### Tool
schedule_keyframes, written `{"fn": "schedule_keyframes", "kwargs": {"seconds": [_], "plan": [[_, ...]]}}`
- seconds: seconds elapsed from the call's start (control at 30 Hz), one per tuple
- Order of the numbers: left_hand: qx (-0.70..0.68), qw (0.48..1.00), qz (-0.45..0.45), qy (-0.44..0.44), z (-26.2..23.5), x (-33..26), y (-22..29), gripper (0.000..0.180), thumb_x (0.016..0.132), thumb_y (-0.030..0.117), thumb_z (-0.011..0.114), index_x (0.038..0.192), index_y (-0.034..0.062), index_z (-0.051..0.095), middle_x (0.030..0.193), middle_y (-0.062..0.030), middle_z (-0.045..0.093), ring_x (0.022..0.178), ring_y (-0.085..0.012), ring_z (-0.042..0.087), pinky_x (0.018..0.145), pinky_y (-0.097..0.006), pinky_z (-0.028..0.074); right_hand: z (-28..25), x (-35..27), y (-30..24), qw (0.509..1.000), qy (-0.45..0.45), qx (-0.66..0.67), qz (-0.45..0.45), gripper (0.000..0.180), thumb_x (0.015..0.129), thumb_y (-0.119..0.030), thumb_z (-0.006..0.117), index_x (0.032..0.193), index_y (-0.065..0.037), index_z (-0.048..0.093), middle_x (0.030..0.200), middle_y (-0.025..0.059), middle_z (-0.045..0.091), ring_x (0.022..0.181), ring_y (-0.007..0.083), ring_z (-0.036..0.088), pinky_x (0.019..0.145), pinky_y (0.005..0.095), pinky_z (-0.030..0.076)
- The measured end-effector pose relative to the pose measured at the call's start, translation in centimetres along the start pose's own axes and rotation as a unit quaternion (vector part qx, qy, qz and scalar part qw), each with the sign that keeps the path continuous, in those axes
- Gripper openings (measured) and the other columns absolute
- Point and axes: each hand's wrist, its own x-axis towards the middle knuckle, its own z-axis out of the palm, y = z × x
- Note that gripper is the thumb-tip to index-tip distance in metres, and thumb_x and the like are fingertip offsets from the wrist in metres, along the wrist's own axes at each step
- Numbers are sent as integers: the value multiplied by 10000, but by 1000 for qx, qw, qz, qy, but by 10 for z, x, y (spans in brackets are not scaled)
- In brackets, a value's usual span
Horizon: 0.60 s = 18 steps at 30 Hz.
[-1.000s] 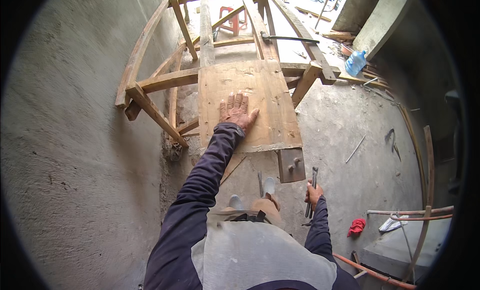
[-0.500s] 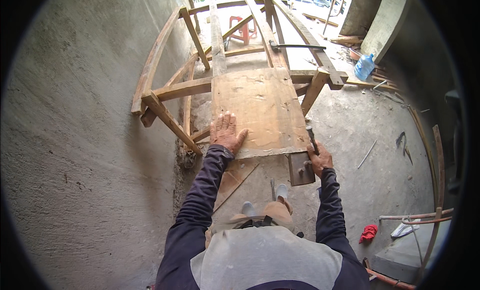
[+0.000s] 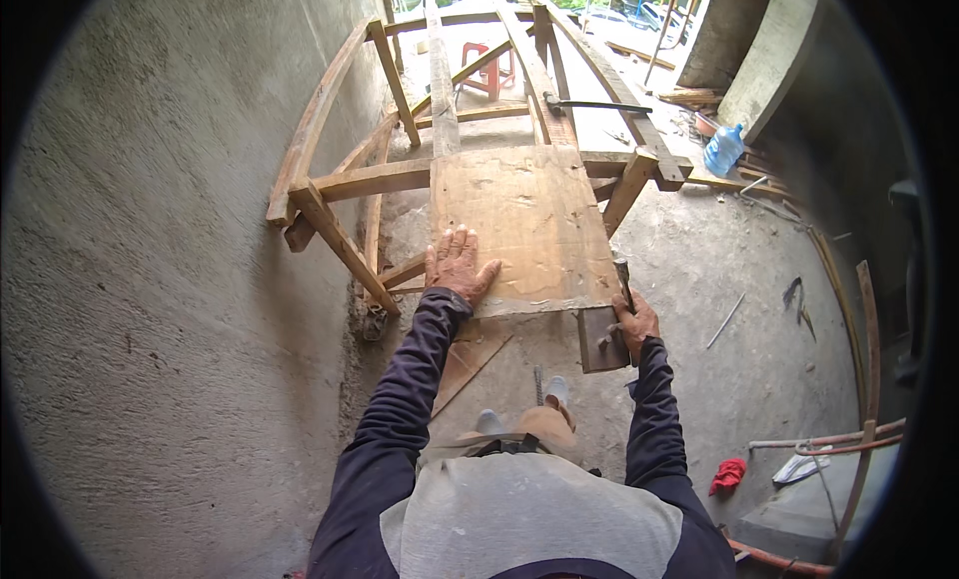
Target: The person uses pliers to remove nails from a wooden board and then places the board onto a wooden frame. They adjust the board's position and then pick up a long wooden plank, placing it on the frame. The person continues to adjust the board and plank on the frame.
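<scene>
Right hand (image 3: 637,320) risen | grip round metal tool (image 3: 623,272) | left hand (image 3: 460,267) flat on pitted plywood (image 3: 527,219)

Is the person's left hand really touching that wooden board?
Touching. The head view shows the left hand palm down on the wooden board, fingers spread near its lower left corner, no gap visible.

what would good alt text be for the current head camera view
A person's left hand lies flat on a wooden board atop a timber frame, while the right hand holds a dark hand tool by the board's near right corner. Beyond, a long-handled tool lies across the frame; a blue jug and red cloth sit off to the right.
</scene>
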Motion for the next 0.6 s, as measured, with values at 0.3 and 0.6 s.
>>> {"fn": "schedule_keyframes", "kwargs": {"seconds": [0.3,0.6], "plan": [[-8,1000,-1,0,2,0,-1,831,919,673,376,1521,109,275,1602,-79,203,1490,-253,127,1206,-443,49,2,-8,-8,999,19,27,5,434,951,-373,573,1233,-45,608,1097,153,684,1037,250,642,914,340,470],[-12,1000,3,8,3,6,-6,818,911,645,428,1505,95,307,1597,-89,220,1484,-277,150,1202,-458,57,2,-9,-11,999,30,34,-9,399,959,-356,562,1202,-45,614,1074,147,684,1009,246,645,899,340,472]]}}
